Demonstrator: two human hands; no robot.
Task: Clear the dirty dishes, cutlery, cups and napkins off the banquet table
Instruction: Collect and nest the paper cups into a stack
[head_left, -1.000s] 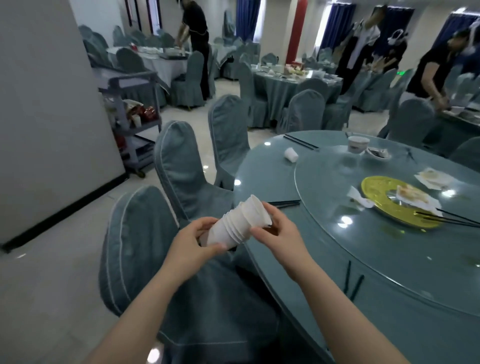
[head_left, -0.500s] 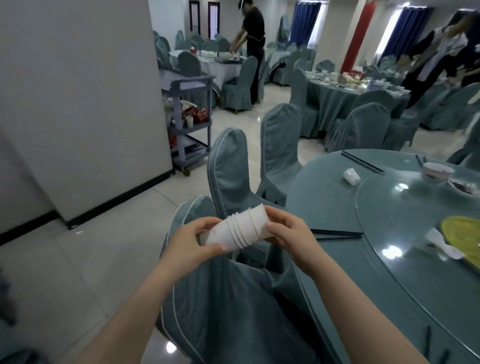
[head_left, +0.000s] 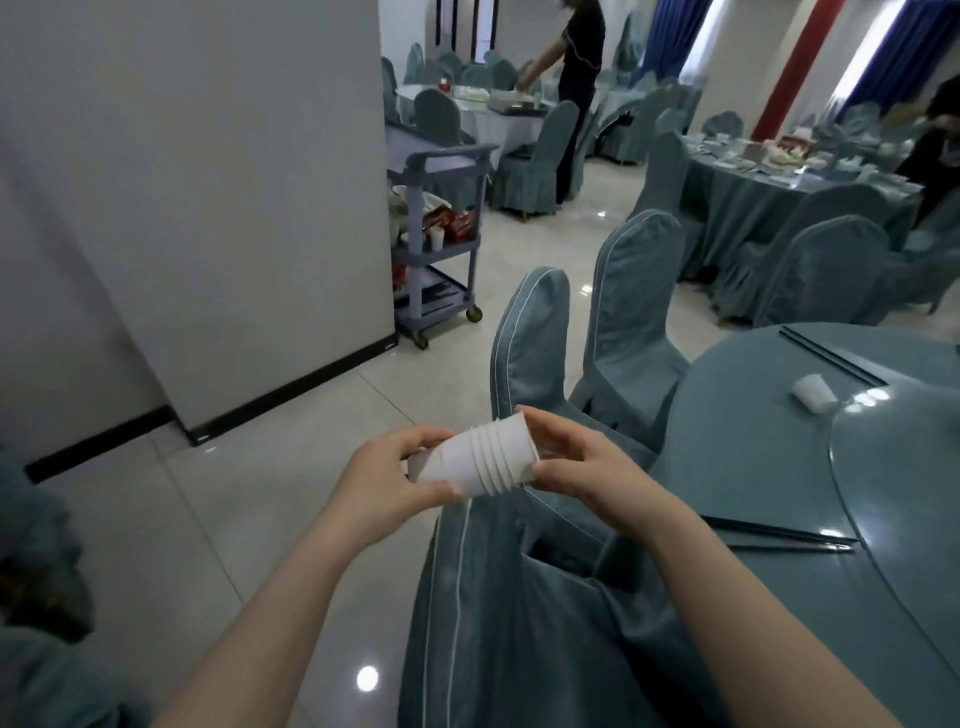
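Observation:
I hold a nested stack of white paper cups (head_left: 475, 460) sideways in front of me, above a covered chair. My left hand (head_left: 387, 475) grips the stack's base end and my right hand (head_left: 576, 465) closes around its mouth end. The round banquet table (head_left: 753, 467) with its teal cloth lies to my right. One white cup (head_left: 814, 393) lies tipped over on it, dark chopsticks (head_left: 779, 538) rest near the front edge, and another pair of chopsticks (head_left: 826, 356) lies farther back.
Teal covered chairs (head_left: 530, 358) stand against the table, one directly below my hands. A grey service cart (head_left: 436, 244) with items on its shelves is parked by the white partition wall (head_left: 208, 208). People work at other set tables (head_left: 789, 182) behind. Tiled floor lies open to the left.
My view has swung left, away from the table's middle toward the cart and wall. The yellow plate and bowl have left the frame. Both hands keep hold of the cup stack.

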